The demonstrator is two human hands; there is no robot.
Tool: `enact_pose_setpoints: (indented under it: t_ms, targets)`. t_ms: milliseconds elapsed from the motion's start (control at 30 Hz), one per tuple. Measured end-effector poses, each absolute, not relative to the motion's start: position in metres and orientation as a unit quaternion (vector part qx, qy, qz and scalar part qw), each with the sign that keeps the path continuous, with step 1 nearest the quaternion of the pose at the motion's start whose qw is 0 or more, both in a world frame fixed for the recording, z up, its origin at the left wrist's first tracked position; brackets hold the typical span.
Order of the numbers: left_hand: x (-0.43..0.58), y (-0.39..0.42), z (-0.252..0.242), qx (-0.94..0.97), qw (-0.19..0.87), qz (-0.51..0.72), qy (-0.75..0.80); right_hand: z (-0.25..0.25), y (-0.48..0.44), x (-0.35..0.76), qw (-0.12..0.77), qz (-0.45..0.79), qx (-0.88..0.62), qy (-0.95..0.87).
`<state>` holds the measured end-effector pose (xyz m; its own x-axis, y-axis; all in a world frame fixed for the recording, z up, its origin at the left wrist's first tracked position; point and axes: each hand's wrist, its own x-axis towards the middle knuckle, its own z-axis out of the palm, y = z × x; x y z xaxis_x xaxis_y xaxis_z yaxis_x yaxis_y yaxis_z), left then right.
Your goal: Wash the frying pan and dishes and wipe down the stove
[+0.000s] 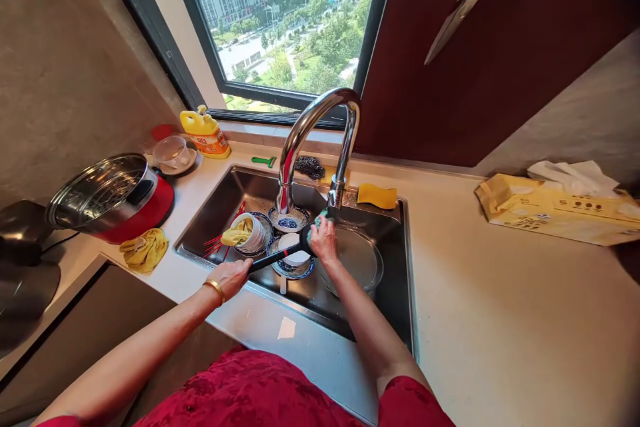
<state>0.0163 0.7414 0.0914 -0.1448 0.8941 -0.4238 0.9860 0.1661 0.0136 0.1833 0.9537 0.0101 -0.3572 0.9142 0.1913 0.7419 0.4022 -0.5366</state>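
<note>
Far left of the tabletop [480, 294]: red steamer pot [133, 214], yellow rag [144, 251] just beside it, detergent bottle [205, 135] behind; all out of hand. Sink [393, 274], left side: red chopsticks [214, 244], then a stack of bowls [256, 235] with a yellow cloth [237, 232] in the top one; none of these being handled; clean or dirty, couldn't tell.

Left hand [231, 278]: grip clamped on the handle end of the black utensil [273, 258]; utensil lay slantwise over the sink, above the white bowl [295, 248] and its patterned plate [294, 270]; its head was mostly hidden by the right hand [324, 238].

Right hand: grip closed around a green scrubber [323, 215], pressed at the utensil's head end; so scrubbing looked underway, not finished; no rinse stream made out under the faucet [320, 107].

Right of that: clear round lid [357, 260] in the sink, partly behind the forearm; yellow sponge [377, 196] at the back rim, unused. My read: one piece in progress; bowls, plates, chopsticks and lid were all yet to leave the sink.
</note>
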Motion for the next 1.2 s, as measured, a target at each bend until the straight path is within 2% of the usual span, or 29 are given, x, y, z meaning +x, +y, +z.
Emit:
enact_pose_setpoints:
  t_ms: [200,433,633,800,933,1067,1200]
  targets:
    - [0.015,0.75,0.095,0.629,0.168,-0.13,0.748,0.008,0.924,0.173,0.227,0.187,-0.453,-0.842]
    - [0.018,0.745,0.088,0.622,0.174,-0.128,0.753,0.004,0.961,0.188,0.233,0.162,-0.509,-0.813]
    - [0.006,0.741,0.091,0.622,0.161,-0.146,0.752,-0.007,0.932,0.184,0.233,0.21,-0.424,-0.85]
    - [-0.005,0.727,0.095,0.606,0.147,-0.153,0.767,-0.021,0.966,0.229,0.27,0.235,-0.518,-0.777]
    - [-0.011,0.725,0.103,0.598,0.122,-0.127,0.782,-0.009,0.996,0.239,0.33,0.266,-0.568,-0.705]
    - [-0.006,0.728,0.106,0.599,0.131,-0.117,0.782,0.009,0.988,0.222,0.38,0.289,-0.512,-0.714]
    - [-0.001,0.729,0.104,0.598,0.154,-0.08,0.783,0.009,0.96,0.199,0.376,0.3,-0.405,-0.777]
